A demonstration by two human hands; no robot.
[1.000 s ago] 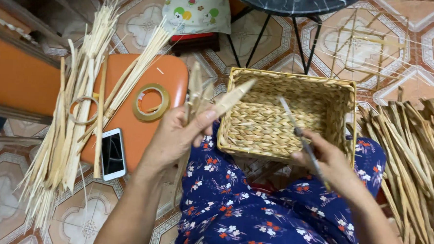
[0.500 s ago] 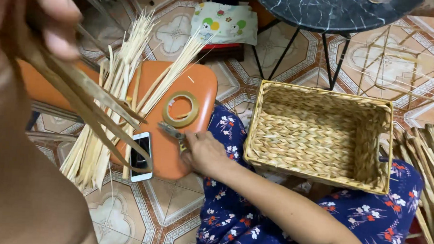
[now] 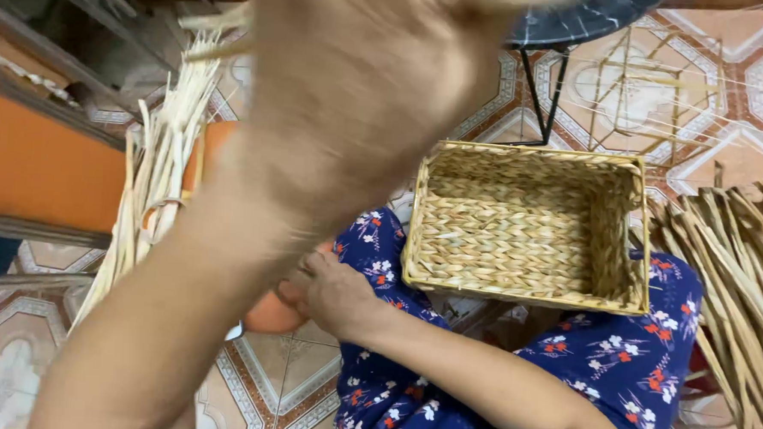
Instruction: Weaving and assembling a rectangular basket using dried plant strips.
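Work in hand appears to be basket weaving, at a stage of handling material and tools rather than plaiting. The left hand (image 3: 362, 76) is raised close to the camera and blurred; its grip cannot be told, though a pale strand (image 3: 213, 48) projects beside it. The right hand (image 3: 331, 294) reaches across the lap to the rim of the orange stool (image 3: 265, 317), fingers curled; whether it pinches anything cannot be told. The rectangular basket (image 3: 530, 157) rests on the blue floral lap (image 3: 615, 362), its plaited walls coarse, stiff and empty inside. Any next pass calls for a free, flexible strand. Pale flat strips (image 3: 155, 187) lie left; darker dried stalks (image 3: 738, 290) lie right.
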